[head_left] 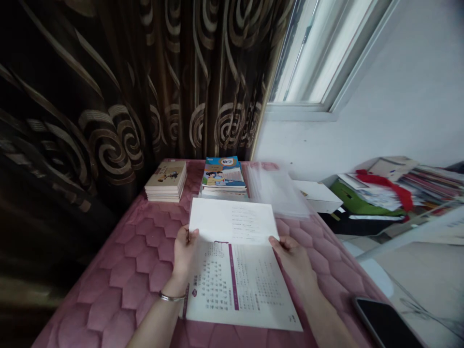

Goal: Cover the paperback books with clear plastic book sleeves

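Note:
An open book (250, 280) lies before me on the pink quilted cover (119, 275), its printed lower page showing a purple stripe. Its upper page is mostly white, with faint lines of print at the right. My left hand (184, 251), with a bracelet at the wrist, pinches the left edge near the fold. On the opposite edge, my right hand (293, 256) grips with the thumb on top. Just beyond the book is a stack of textbooks with a blue illustrated cover (223, 176). Clear plastic sheets (279, 191) lie to the right of that stack.
A stack of beige books (166, 181) sits at the back left, before a dark patterned curtain (174, 82). A phone (384, 324) rests near the front right. Past the right edge are a white box (319, 195), piled papers (373, 191) and a red cloth strip (391, 188).

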The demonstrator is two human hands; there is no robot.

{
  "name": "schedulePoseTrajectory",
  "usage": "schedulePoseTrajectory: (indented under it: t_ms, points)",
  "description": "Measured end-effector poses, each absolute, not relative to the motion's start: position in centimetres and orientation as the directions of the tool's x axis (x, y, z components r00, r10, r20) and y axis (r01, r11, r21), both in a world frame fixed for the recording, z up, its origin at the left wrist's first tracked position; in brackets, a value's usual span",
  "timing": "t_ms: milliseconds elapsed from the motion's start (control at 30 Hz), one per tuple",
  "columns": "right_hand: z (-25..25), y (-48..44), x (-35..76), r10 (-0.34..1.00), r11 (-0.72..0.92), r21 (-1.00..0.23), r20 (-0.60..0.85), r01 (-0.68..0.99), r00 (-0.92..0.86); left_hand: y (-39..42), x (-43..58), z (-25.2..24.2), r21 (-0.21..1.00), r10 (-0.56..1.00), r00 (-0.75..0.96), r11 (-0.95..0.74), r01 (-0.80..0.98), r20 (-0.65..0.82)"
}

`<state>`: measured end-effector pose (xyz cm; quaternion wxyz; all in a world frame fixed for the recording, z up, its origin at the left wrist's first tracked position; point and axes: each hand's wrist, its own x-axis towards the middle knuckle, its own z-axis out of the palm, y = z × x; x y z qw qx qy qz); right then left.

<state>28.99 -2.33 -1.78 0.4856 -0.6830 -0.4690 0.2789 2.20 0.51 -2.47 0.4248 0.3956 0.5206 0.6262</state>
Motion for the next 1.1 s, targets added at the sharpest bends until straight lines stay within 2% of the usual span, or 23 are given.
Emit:
schedulePoseTrajectory:
  t_ms: [333, 600, 733, 800, 933, 1100]
  points:
    - [-2.4, -1.9, 29.5, 0.925, -0.015, -0.938, 0.118, 0.346, 0.360, 1.0, 2.1, -3.2, 0.967, 0.959, -0.277, -0.124, -0.220, 0.060]
    - [-2.9, -1.6, 28.6, 0.874, 0.000, -0.931, 0.177, 0.364, 0.453, 1.1, 2.2, -3.2, 0.974, 0.952, -0.297, -0.135, -0.183, 0.076]
    - [-3.5, -1.2, 28.9, 0.840, -0.014, -0.965, 0.131, 0.262, 0.527, 1.1, 2.2, -3.1, 0.981, 0.946, -0.311, -0.141, -0.134, 0.094]
    - [-3.6, -1.2, 29.3, 0.876, 0.015, -0.973, 0.125, 0.232, 0.466, 1.1, 2.2, -3.1, 0.982, 0.944, -0.317, -0.138, -0.132, 0.090]
    - [-3.3, -1.3, 29.9, 0.953, 0.019, -0.942, 0.119, 0.335, 0.280, 1.1, 2.2, -3.3, 0.978, 0.947, -0.310, -0.136, -0.161, 0.081]
    - [-2.4, -1.6, 29.7, 0.947, -0.036, -0.917, 0.096, 0.397, 0.307, 1.2, 2.1, -3.5, 0.973, 0.947, -0.315, -0.130, -0.191, 0.065]
